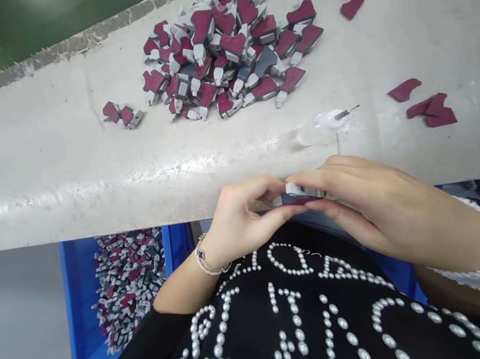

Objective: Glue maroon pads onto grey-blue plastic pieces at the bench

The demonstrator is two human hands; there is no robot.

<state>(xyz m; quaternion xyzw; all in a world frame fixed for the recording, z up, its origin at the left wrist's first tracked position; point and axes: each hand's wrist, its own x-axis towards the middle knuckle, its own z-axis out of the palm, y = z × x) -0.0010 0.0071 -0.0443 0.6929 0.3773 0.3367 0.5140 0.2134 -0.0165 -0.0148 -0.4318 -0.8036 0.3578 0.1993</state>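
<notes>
- Small, elongated light-grey, dark-blue and maroon layered block (pixel 299 197), its material unclear: light grey above, dark blue below, a thin maroon strip along the bottom.
- Seen nearly edge-on, lying roughly level, its ends partly hidden by fingers.
- Pinched between left hand (pixel 238 218) and right hand (pixel 368 206), near the pale grey table's (pixel 85 194) front edge.

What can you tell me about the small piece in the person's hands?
The small piece shows nearly edge-on: light grey on top, dark blue-grey below, with a sliver of maroon along the bottom. It looks like moulded plastic or rubber, but I can't be sure. The left hand and right hand pinch it, partly covering it, by the near edge of the table.
</notes>
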